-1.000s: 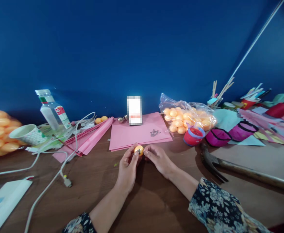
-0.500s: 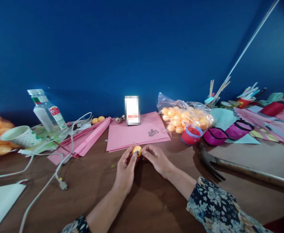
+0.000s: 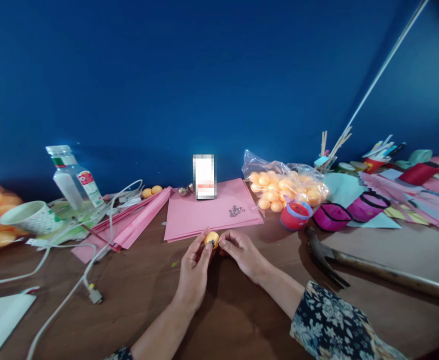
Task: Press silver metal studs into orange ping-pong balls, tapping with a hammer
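An orange ping-pong ball [image 3: 211, 239] with a small dark spot on its lower side is pinched between the thumb and fingers of my left hand [image 3: 195, 265]. At the ball's right side is my right hand [image 3: 242, 252], its thumb and index finger pressed together. Whatever those right fingertips hold, if anything, is too small to make out. Just beyond the hands lie sheets of pink paper [image 3: 200, 215], with a little heap of small shiny metal pieces [image 3: 236, 211] on their right part.
A clear bag of orange balls [image 3: 275, 187], a red tub [image 3: 296, 215] and purple fabric pouches [image 3: 332, 216] stand to the right, near a hammer [image 3: 384, 272]. At left are a bottle [image 3: 72, 177], a paper cup [image 3: 27, 217] and a white cable [image 3: 71, 295]. A blurred bright screen [image 3: 204, 175] stands behind.
The whole scene sits slightly lower as the camera tilts up a little. Both hands stay at the ball with almost the same grip.
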Available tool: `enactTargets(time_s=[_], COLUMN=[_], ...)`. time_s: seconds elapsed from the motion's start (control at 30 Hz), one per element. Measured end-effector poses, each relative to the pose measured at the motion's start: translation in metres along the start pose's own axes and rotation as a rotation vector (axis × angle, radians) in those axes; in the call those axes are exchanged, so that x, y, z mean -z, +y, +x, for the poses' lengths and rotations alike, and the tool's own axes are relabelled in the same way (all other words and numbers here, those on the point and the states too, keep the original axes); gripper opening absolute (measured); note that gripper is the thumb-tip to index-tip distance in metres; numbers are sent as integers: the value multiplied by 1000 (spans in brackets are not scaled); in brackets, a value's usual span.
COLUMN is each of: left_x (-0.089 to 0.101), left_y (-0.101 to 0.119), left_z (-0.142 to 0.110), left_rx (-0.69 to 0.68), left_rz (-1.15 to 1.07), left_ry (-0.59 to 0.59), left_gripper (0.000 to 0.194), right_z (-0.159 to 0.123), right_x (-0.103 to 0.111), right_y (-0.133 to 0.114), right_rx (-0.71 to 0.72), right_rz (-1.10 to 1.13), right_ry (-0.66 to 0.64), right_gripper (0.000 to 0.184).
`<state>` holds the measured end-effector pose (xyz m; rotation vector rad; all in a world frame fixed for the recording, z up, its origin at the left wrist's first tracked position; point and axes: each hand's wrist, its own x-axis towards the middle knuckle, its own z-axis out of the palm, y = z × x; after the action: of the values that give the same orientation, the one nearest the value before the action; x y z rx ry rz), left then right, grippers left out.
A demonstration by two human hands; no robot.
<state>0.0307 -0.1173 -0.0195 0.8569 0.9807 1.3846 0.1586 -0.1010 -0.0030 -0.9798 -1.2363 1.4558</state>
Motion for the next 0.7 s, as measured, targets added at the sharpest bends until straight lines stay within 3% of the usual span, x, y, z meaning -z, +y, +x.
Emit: enactTargets(time_s=[0.7], left_x=[0], left_y=[-1], left_z=[0], left_rx=[-12], left_rz=[12], left_ry=[11], left_gripper=[46], right_z=[0], right_x=[1], right_y=[-1], right_rx=[-25], right_rz=[50], right_ry=[-23], right_gripper=[24])
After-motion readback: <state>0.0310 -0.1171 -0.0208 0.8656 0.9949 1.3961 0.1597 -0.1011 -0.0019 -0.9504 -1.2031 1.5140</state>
